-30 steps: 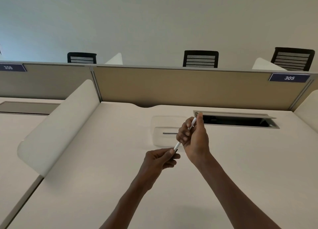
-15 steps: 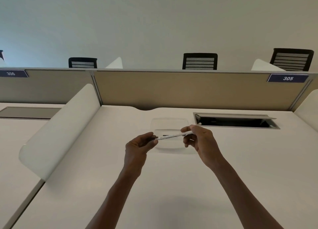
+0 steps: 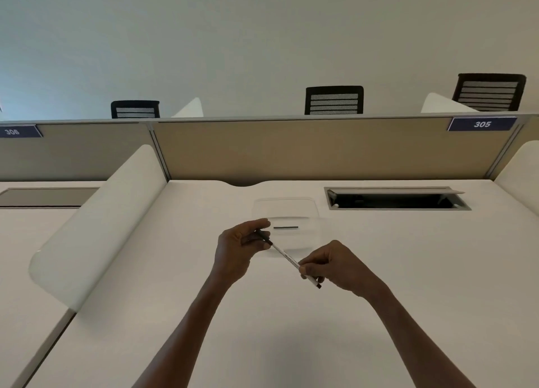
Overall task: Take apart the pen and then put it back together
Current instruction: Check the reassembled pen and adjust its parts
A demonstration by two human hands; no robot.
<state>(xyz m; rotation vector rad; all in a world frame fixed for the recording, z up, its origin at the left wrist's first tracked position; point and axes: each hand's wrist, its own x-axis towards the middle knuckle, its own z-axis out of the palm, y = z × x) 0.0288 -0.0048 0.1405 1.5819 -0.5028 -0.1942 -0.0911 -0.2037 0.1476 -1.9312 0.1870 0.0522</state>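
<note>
A slim white pen (image 3: 284, 255) with dark ends hangs above the white desk (image 3: 291, 314), slanting from upper left to lower right. My left hand (image 3: 237, 249) pinches its dark upper end between thumb and fingers. My right hand (image 3: 335, 263) pinches the barrel near the lower end, whose dark tip sticks out below the fingers. Behind the hands lies a clear shallow tray (image 3: 288, 212) with a short dark pen part (image 3: 285, 228) lying flat in it.
A beige partition (image 3: 320, 148) closes the desk's far side. An open cable hatch (image 3: 396, 199) sits at the back right. White curved dividers stand at the left (image 3: 96, 227) and far right (image 3: 522, 163). Black chair backs (image 3: 334, 100) show beyond the partition.
The pen has turned from nearly level to slanting down to the right. My right hand dropped lower and toward me; my left hand stayed by the tray, gripping the dark end.
</note>
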